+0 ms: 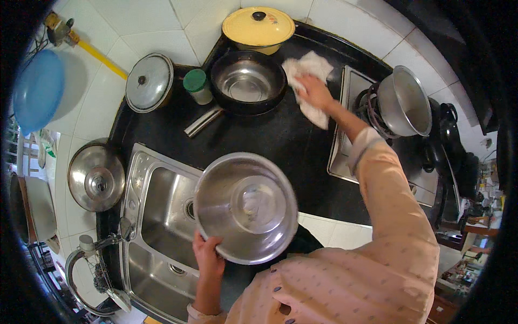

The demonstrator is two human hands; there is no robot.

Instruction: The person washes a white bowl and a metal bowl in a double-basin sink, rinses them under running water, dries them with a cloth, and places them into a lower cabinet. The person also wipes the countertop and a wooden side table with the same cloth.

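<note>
My left hand point(209, 253) grips the rim of a steel bowl point(259, 206), thumb over the edge. The bowl is tilted so its inside faces me, and it is held above the counter's front edge, partly over the sink. Out to the far right, my right hand point(313, 91) has its fingers on a white cloth point(313, 65), which lies crumpled on the black countertop point(259, 139). Just left of the cloth stands a dark-rimmed frying pan point(247, 83), its metal handle pointing towards the sink.
A double-bowl steel sink point(135, 202) with a faucet point(87, 245) is at the left. Behind the pan stands a yellow lidded pot point(259, 30). A green-capped jar point(197, 83) and a lidded pot point(149, 83) are nearby. On the right, a gas stove point(344, 158) bears an aluminium pot point(398, 103).
</note>
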